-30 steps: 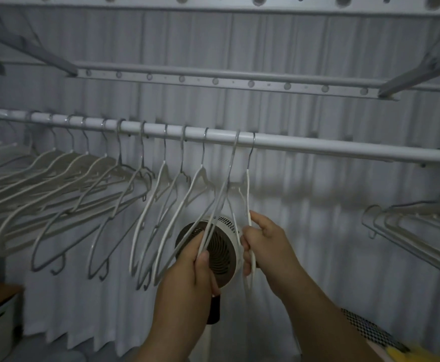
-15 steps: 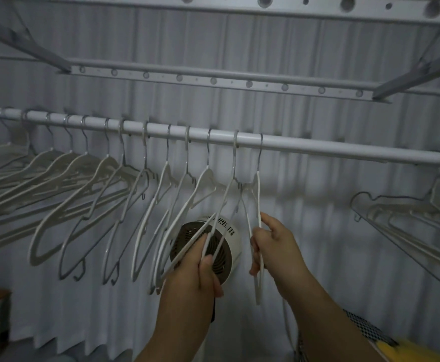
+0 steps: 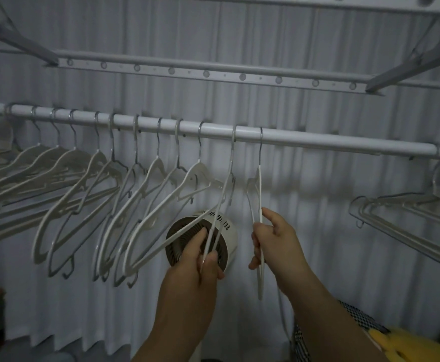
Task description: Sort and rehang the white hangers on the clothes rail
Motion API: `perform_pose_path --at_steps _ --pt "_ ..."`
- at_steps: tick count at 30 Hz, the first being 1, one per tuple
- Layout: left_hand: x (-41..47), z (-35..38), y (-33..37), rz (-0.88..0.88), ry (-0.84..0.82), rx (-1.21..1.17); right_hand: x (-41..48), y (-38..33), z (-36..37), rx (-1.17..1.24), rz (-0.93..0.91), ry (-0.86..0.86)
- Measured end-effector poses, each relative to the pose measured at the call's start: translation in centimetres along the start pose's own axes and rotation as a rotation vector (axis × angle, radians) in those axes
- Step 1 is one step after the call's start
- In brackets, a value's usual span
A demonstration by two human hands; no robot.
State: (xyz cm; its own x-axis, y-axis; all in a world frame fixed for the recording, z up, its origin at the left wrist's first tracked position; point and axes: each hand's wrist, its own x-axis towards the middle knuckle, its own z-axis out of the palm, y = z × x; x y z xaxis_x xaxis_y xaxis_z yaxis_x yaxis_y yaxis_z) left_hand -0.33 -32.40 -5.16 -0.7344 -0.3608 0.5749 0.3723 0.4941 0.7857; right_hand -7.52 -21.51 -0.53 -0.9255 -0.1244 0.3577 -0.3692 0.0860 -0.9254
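The left hand (image 3: 200, 257) is closed around the thin lower bars of a white hanger (image 3: 225, 189), with the thumb pressed over the bars and the fingers curled behind them. This hanger is tilted, its bottom pulled toward the person, and its metal hook sits over the clothes rail (image 3: 318, 143). The right hand (image 3: 276, 244) pinches the next hanger (image 3: 260, 189) between thumb and curled fingers about halfway down its frame. That hanger hangs nearly straight and is seen edge-on; its hook is on the rail just to the right of the first hook, and its lower tip reaches below the hand. The two hands are near each other but apart.

Behind the left hand stands a small round fan (image 3: 226, 226), its dark grille facing the person.

To the left, a long row of white hangers (image 3: 83, 184) hangs from the same rail, hooks spaced out, frames slanting down to the left and overlapping. Far to the right, a tight bunch of hangers (image 3: 409, 212) hangs near the rail's end, well apart from the held pair.

A pleated white curtain (image 3: 318, 231) covers the wall behind. Above the rail runs a pale bar with a line of holes (image 3: 213, 74). At the lower right corner are a checked fabric (image 3: 357, 317) and something yellow (image 3: 422, 346), too blurred to identify.
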Motion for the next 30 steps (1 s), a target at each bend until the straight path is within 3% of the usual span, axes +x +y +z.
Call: perform_pose_path --at_steps 4,13,19,24,30 --pt "-0.2 -0.3 -0.1 0.041 0.031 -0.005 -0.4 0.0 -0.4 0.034 -0.008 -0.012" --pt "-1.3 -1.7 2.7 0.382 0.252 0.085 -2.2 -0.5 -2.5 0.005 -0.146 0.112" --pt "-3.1 0.5 5.5 0.590 0.251 0.096 -3.3 -0.8 -6.3 -0.015 -0.249 0.168" --pt "-4.8 5.9 8.1 0.594 0.155 -0.039 -4.8 -0.7 -12.8 -0.130 -0.370 0.251" --pt "-6.3 15.3 10.2 0.400 -0.020 -0.181 -7.6 -1.8 -25.2 -0.195 -0.492 0.553"
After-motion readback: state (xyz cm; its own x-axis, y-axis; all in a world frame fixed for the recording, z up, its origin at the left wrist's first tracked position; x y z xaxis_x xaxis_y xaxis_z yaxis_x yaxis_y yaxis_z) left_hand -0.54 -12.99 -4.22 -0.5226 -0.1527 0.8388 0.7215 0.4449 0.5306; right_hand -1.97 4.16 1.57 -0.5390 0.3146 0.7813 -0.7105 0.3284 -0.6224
